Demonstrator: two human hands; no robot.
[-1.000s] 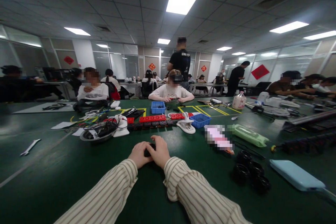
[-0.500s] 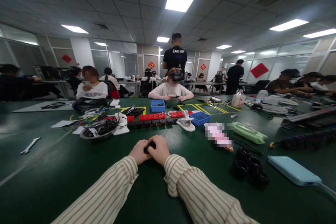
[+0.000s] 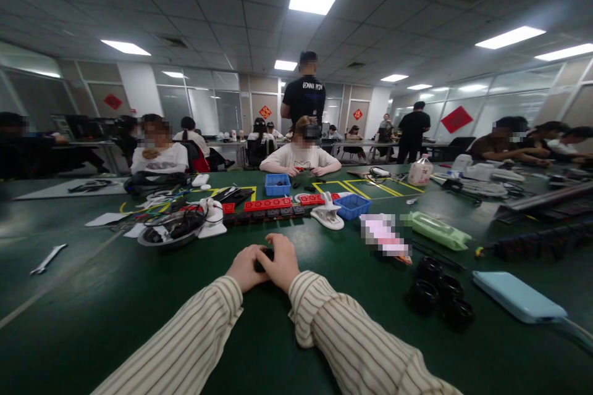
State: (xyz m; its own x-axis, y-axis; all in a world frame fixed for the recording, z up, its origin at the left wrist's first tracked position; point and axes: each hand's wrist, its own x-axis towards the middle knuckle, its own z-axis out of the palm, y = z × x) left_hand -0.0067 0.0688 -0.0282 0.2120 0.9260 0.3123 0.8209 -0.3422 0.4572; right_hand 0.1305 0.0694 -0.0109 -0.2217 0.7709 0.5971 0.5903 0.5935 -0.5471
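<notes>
My left hand [image 3: 244, 268] and my right hand [image 3: 281, 264] meet low over the green table, in front of me. Their fingers curl around a small, dark, rounded object [image 3: 264, 259], most of which is covered, so its kind does not show. The right index finger is slightly raised over its top. To the right lies a group of several glossy black round parts [image 3: 425, 293] with hollow tops.
Beyond my hands runs a power strip row with red sockets [image 3: 267, 205], beside a white clip base [image 3: 327, 213] and a blue bin [image 3: 352, 205]. A metal bowl of cables [image 3: 160, 241] and a wrench [image 3: 49, 259] are left; a light-blue power bank [image 3: 519, 297] is right. A person [image 3: 301, 157] sits opposite.
The right index finger has lifted and straightened a little, uncovering more of the dark object. Both hands stay in about the same place; the view has shifted slightly.
</notes>
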